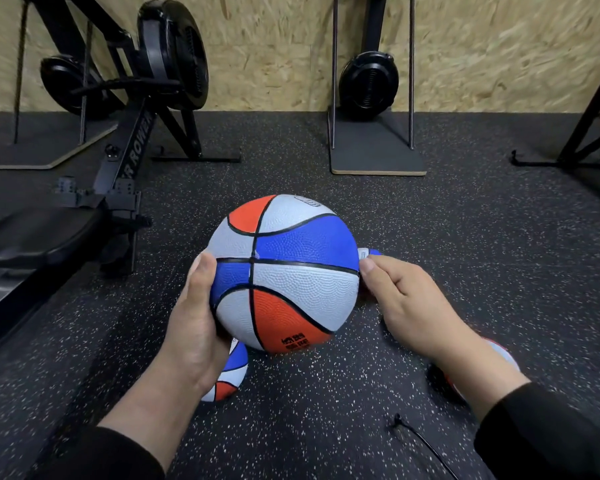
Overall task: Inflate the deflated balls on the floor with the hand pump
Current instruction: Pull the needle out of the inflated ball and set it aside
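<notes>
Above a speckled gym floor, a red, white and blue ball is cupped by the left hand; a pump, barely visible, is pinched by the right hand. Light, grippy rubber; best held by its sides.

Right hand fingertips and pump mostly hidden behind ball; two floor balls partly covered by forearms.
</notes>
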Action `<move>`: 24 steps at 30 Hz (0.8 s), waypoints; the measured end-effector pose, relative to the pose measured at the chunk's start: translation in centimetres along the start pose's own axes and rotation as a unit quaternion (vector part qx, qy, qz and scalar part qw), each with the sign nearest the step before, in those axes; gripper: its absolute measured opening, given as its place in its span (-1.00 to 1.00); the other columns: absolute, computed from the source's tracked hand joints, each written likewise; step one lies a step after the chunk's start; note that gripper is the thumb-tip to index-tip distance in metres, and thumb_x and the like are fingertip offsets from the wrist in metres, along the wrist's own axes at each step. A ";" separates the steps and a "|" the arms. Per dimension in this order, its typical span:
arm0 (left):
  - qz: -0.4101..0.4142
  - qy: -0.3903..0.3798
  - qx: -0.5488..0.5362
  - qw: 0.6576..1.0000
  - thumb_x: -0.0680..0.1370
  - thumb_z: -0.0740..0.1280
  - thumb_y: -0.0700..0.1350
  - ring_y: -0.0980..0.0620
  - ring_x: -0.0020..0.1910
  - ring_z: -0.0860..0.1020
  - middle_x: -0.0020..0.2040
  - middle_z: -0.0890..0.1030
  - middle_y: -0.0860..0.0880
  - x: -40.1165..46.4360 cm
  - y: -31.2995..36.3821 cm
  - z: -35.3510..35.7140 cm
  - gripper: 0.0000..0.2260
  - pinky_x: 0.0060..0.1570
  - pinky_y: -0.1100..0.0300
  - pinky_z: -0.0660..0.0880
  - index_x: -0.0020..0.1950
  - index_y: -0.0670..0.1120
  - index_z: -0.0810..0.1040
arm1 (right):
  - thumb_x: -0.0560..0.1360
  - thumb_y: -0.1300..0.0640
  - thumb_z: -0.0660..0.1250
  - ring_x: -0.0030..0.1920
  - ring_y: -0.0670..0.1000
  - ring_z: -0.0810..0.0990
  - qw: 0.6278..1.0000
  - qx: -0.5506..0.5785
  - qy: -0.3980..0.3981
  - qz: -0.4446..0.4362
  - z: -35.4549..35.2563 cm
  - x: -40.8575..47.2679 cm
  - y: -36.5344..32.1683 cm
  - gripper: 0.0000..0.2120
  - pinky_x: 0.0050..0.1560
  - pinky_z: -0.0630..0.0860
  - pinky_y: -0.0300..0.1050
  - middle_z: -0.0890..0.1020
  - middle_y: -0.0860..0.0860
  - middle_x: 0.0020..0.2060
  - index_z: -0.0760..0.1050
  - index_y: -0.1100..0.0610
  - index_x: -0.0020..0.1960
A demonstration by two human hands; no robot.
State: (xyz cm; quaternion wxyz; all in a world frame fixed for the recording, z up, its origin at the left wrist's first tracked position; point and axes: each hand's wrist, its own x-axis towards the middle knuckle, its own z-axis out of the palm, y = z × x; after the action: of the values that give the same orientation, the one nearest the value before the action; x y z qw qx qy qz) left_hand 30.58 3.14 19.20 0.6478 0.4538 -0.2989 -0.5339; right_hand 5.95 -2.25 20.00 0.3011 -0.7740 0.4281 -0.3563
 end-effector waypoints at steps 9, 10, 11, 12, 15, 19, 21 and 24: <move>-0.028 -0.006 0.009 1.000 0.14 0.58 0.49 -0.12 0.34 0.61 0.33 0.65 -0.14 0.3 -0.1 -0.7 0.02 0.30 -0.07 0.49 0.46 -0.05 0.55 | 0.66 -0.01 0.25 -0.18 0.18 0.55 0.990 0.053 -0.130 0.017 -0.7 -0.2 0.5 -0.89 -0.01 0.48 0.18 0.72 -0.05 -0.19 0.38 -0.02 -0.01; -0.029 -0.006 0.011 0.999 0.14 0.57 0.49 -0.11 0.34 0.61 0.33 0.65 -0.13 0.3 -0.1 -0.7 0.02 0.27 -0.06 0.52 0.46 -0.04 0.56 | 0.67 -0.01 0.24 -0.18 0.17 0.55 0.991 0.038 -0.130 0.013 -0.8 -0.2 0.4 -0.88 0.00 0.49 0.16 0.71 -0.08 -0.20 0.39 -0.01 -0.01; -0.031 -0.009 0.013 0.999 0.14 0.57 0.50 -0.11 0.33 0.62 0.33 0.66 -0.13 0.2 0.0 -0.7 0.01 0.23 -0.05 0.56 0.45 -0.04 0.56 | 0.66 -0.01 0.23 -0.20 0.15 0.54 0.992 0.022 -0.122 0.007 -1.0 -0.2 0.4 -0.88 -0.02 0.49 0.11 0.70 -0.10 -0.21 0.41 0.00 -0.03; -0.032 -0.011 0.012 0.999 0.14 0.56 0.50 -0.10 0.32 0.63 0.32 0.66 -0.13 0.1 0.0 -0.6 0.01 0.18 -0.03 0.61 0.44 -0.04 0.57 | 0.66 0.01 0.23 -0.22 0.10 0.53 0.994 0.010 -0.111 -0.002 -1.0 -0.2 0.4 -0.87 -0.05 0.48 0.04 0.68 -0.12 -0.23 0.43 0.00 -0.05; -0.028 -0.012 0.012 0.999 0.14 0.55 0.51 -0.10 0.31 0.63 0.31 0.67 -0.13 -0.1 0.0 -0.6 0.00 0.13 -0.02 0.64 0.43 -0.03 0.58 | 0.67 0.03 0.21 -0.28 -0.07 0.45 0.997 -0.018 -0.070 -0.016 -0.6 -0.3 0.2 -0.81 -0.17 0.43 -0.14 0.56 -0.05 -0.28 0.40 -0.03 -0.13; -0.028 -0.024 0.016 0.999 0.16 0.52 0.53 -0.14 0.34 0.61 0.34 0.65 -0.13 0.1 -0.2 -0.6 -0.01 0.32 -0.13 0.49 0.45 -0.02 0.57 | 0.66 -0.09 0.08 -0.32 -0.10 0.32 1.000 -0.023 -0.011 -0.009 0.5 -0.1 -0.6 -0.68 -0.23 0.34 -0.14 0.38 -0.09 -0.37 0.30 0.03 -0.21; -0.032 -0.025 0.014 0.999 0.17 0.51 0.53 -0.12 0.33 0.62 0.34 0.65 -0.13 0.1 -0.3 -0.5 -0.03 0.31 -0.12 0.48 0.43 -0.01 0.59 | 0.68 -0.05 0.09 -0.37 -0.11 0.27 1.000 -0.009 0.015 0.012 1.0 0.0 -1.0 -0.63 -0.32 0.25 -0.19 0.32 -0.15 -0.43 0.23 0.05 -0.27; -0.033 -0.016 0.016 0.999 0.32 0.41 0.51 -0.12 0.32 0.63 0.32 0.66 -0.12 0.0 -0.1 -0.4 -0.17 0.29 -0.10 0.49 0.41 -0.01 0.61 | 0.70 0.04 0.13 -0.42 -0.13 0.23 0.998 0.008 0.031 0.047 1.2 -0.2 -1.4 -0.58 -0.37 0.18 -0.20 0.28 -0.18 -0.50 0.18 0.01 -0.33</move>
State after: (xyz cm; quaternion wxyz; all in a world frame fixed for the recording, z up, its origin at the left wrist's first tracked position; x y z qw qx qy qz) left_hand 30.83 3.26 18.93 0.6179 0.4645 -0.3029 -0.5574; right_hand 7.49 -1.28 20.33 0.3103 -0.7395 0.4701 -0.3686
